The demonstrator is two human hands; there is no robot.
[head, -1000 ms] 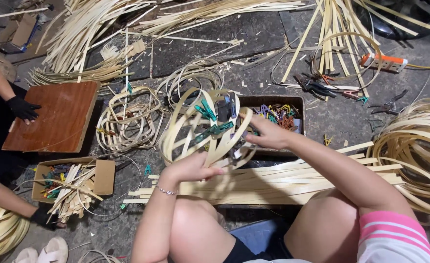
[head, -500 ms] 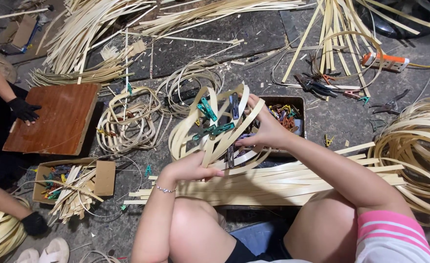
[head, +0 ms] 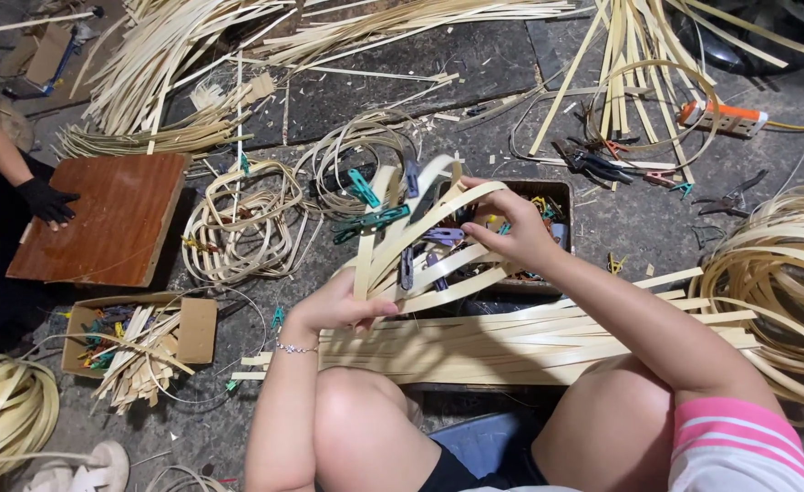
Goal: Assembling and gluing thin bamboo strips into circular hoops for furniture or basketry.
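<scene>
Two bare hands working a coil of bamboo strips above a littered floor.
The left hand (head: 334, 305) pinches the lower ends of the bamboo-strip coil (head: 411, 246) — fingers closed on the strips — while the right hand (head: 511, 228) grips its upper edge over a dark box of clips (head: 557, 196). Teal and purple clothespins (head: 370, 219) clamp the coil. Flat strips (head: 530, 337) lie across the knees; a co-worker's gloved hand (head: 46, 200) rests on a brown board (head: 101, 219).

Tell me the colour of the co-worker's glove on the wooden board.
Black glove, resting on the brown board; head view.
</scene>
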